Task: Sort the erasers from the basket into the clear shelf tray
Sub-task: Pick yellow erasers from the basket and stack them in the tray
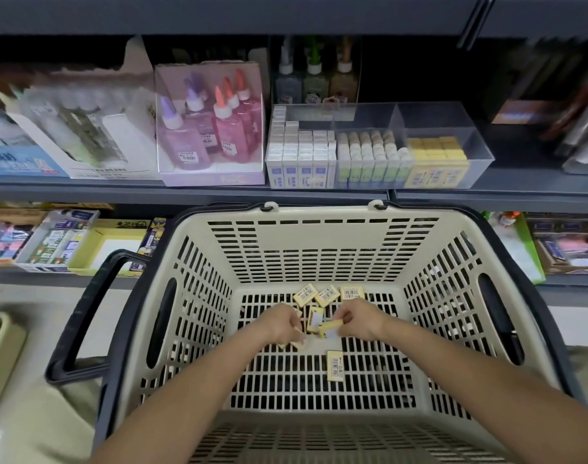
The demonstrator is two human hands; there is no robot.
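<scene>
1. Both forearms reach forward into the basket (pixel 319 236). The left hand (pixel 282 324) and right hand (pixel 361 321) sit near each other above its floor, not touching.
2. Left hand: fingers are curled round a clutch of yellow erasers (pixel 297 344), whose edges show beneath the fingers. Their number cannot be told.
3. Right hand: thumb and fingers pinch a single eraser (pixel 329 328), held tilted on the side facing the left hand.
4. Loose stock on the basket floor:
   - A row of three (pixel 326 295) lies just beyond the hands.
   - An upright eraser (pixel 314 319) stands between the hands.
   - A lone eraser (pixel 335 365) lies on the person's side of the hands. Its long axis points away from the person, and it is judged slightly nearer the right hand.
5. Destination: the clear shelf tray (pixel 480 152) stands well beyond and above the hands, offset to their right. Its right-hand compartment holds a matching yellow stack (pixel 436 152), with free room behind the stack.
6. Judgement: the coming move is a lift up, forward and rightward. The right hand is the nearer to that compartment, and the left would have to cross further.
</scene>
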